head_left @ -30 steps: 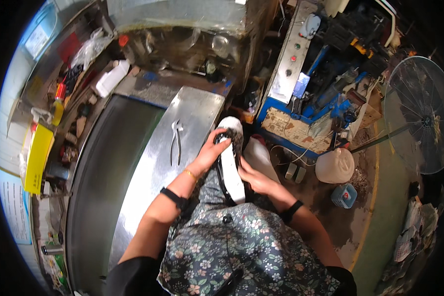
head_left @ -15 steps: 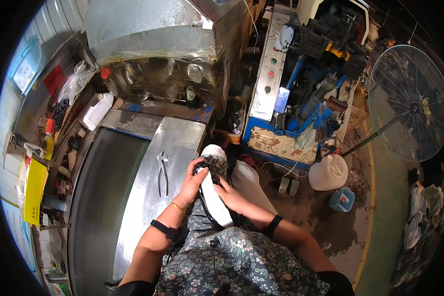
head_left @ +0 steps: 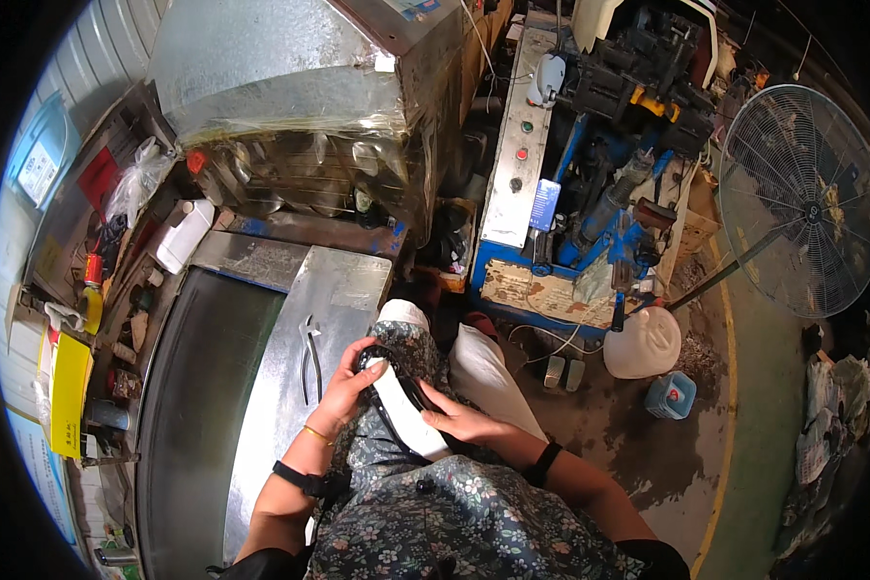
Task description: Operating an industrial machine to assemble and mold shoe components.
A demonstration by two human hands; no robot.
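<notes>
A shoe-shaped piece with a long white face and black edges [head_left: 406,411] lies slanted over my lap, white face up. At its far end, my left hand [head_left: 346,387] is closed round the black tip, thumb pressed on the white face. My right hand [head_left: 462,418] grips its right edge around the middle, the thumb reaching onto the white and the other fingers partly hidden. Under it spreads a dark floral apron [head_left: 454,512]. A pair of long-handled pliers [head_left: 309,362] rests on the metal tabletop [head_left: 333,290] to the left, apart from both hands.
Left of the tabletop runs a dark belt [head_left: 208,387] beneath a metal hood [head_left: 280,77]. A blue machine [head_left: 590,193] with a button panel stands ahead right. Beyond my right arm are a white jug [head_left: 643,343], a blue basket [head_left: 670,394] and a large fan [head_left: 807,203].
Both hands and the shoe piece have come slightly nearer to me. My right hand has slid farther down its edge, and the left thumb now presses on the white face.
</notes>
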